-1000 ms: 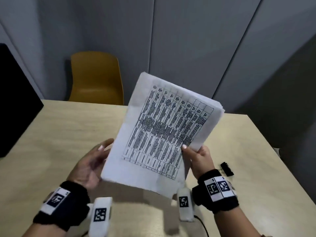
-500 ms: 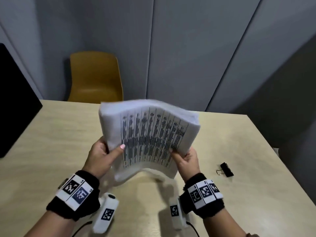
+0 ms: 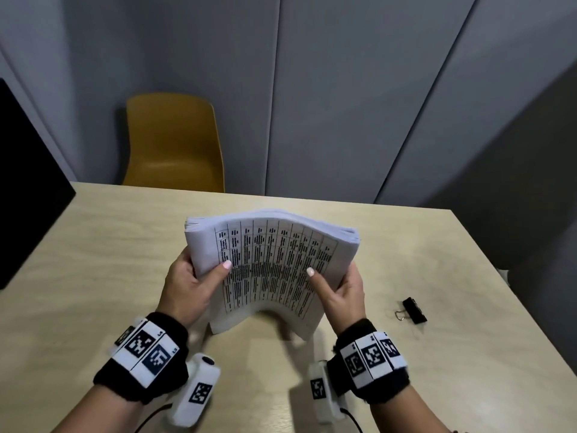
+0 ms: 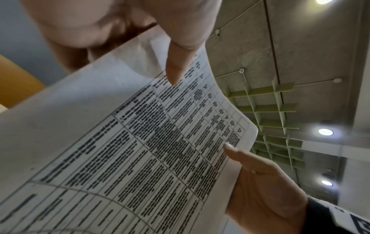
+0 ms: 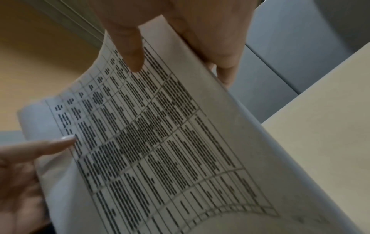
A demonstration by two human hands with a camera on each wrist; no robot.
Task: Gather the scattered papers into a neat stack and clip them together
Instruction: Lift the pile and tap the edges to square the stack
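Note:
A stack of printed papers (image 3: 271, 270) stands on its lower edge on the beige table (image 3: 93, 276), bowed towards me, its top sheet a table of black text. My left hand (image 3: 203, 273) grips its left side, thumb on the front and fingers behind. On the right side my right hand (image 3: 338, 285) grips it the same way. The left wrist view shows the papers (image 4: 140, 142) under my left thumb (image 4: 176, 68). The right wrist view shows the papers (image 5: 160, 142) under my right thumb (image 5: 132, 55). A black binder clip (image 3: 413, 310) lies on the table to the right of my right hand, untouched.
A yellow chair (image 3: 175, 142) stands behind the table's far edge. A black screen (image 3: 22, 195) sits at the left edge. The table's right edge (image 3: 512, 282) runs close past the clip. Grey wall panels (image 3: 343, 89) lie behind.
The stack was tilted in the air in my right hand. My left hand took hold of its left side, and both hands turned it square and lowered it onto the table.

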